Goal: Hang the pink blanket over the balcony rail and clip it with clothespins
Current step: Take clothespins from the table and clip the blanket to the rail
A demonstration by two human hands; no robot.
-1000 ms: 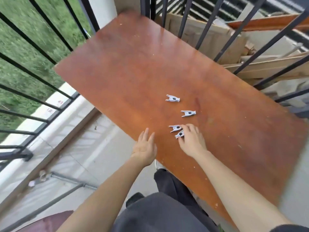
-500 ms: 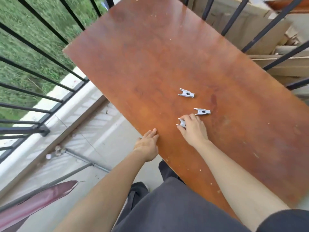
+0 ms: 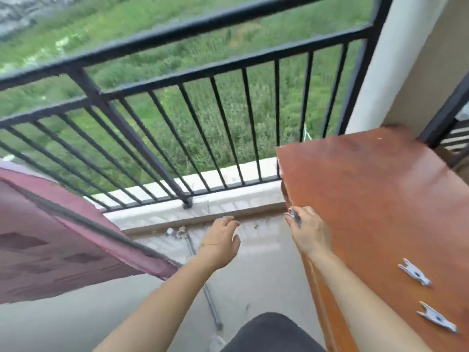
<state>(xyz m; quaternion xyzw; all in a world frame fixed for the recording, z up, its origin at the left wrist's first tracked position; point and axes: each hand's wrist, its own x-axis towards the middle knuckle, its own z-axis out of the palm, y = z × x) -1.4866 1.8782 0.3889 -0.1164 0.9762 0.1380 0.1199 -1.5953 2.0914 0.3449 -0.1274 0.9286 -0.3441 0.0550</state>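
The pink blanket (image 3: 48,240) hangs over the rail at the left, its lower edge draped down to the balcony floor. The black balcony rail (image 3: 177,31) runs across the top of the view. My right hand (image 3: 308,233) is shut on white clothespins (image 3: 293,215), held just off the table's left edge. My left hand (image 3: 220,240) is empty with fingers loosely apart, above the floor between blanket and table. Two more white clothespins (image 3: 415,272) (image 3: 436,317) lie on the brown wooden table (image 3: 368,194) at the right.
A white ledge (image 3: 203,204) runs under the railing bars. A metal pipe (image 3: 203,283) lies on the concrete floor. A pale pillar (image 3: 375,67) stands at the table's far corner. Grass lies beyond the rail.
My right hand picked up clothespins from the table and moved left off its edge. My view swung from the table to the railing and blanket. Two clothespins stay on the table.
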